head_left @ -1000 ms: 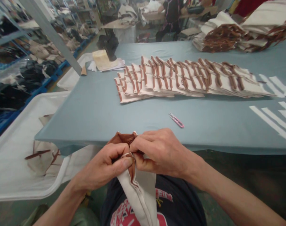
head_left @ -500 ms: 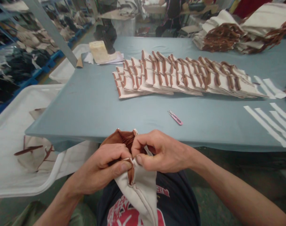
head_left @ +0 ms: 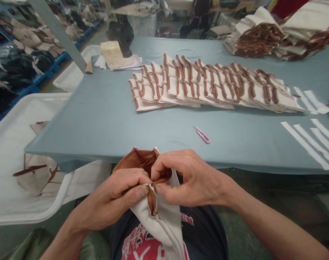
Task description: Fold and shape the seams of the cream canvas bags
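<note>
Both my hands hold a folded piece of cream canvas (head_left: 160,224) over my lap, its brown lining (head_left: 138,160) showing at the top. My left hand (head_left: 110,196) pinches the brown-edged fold between thumb and fingers. My right hand (head_left: 188,178) grips the same edge just beside it, and the two thumbs nearly touch. A pink pair of thread snips (head_left: 201,134) lies on the blue-grey table (head_left: 99,133) beyond my right hand. Farther off lies a fanned row of canvas pieces with brown strips (head_left: 207,85).
White strips (head_left: 307,144) lie at the table's right side, and a stacked pile of canvas with brown straps (head_left: 258,39) sits at the far right. A white tub (head_left: 26,144) holding cloth stands to the left. A seated person (head_left: 199,14) works beyond the table.
The view has tilted down, so the table sits higher in the picture. My hands have spread the brown-lined opening wider, and my right hand has shifted its hold along the edge.
</note>
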Demonstrator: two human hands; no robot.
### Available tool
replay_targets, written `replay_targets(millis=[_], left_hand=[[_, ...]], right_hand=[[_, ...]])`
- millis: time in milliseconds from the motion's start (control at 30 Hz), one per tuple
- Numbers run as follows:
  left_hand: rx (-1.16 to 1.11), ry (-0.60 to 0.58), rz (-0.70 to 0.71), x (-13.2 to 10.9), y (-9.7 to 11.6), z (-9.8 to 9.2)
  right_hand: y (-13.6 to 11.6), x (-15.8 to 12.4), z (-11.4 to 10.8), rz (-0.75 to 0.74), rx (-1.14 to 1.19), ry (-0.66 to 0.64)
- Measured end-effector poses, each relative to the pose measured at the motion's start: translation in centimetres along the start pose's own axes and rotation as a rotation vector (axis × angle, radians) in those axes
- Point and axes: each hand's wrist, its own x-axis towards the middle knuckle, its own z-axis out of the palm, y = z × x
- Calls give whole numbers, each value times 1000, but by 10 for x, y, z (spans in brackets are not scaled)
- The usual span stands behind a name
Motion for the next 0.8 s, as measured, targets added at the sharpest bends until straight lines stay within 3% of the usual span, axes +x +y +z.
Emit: replay_targets(millis=[267, 467, 800], left_hand=[[3, -11, -28, 3, -3, 2], [6, 20, -78, 3, -6, 5], [-3, 2, -118, 7, -7, 16]], right_hand=[[-7, -2, -11, -158, -435, -140], [-13, -8, -11, -241, -680, -152], [-15, -15, -9, -411, -888, -181]])
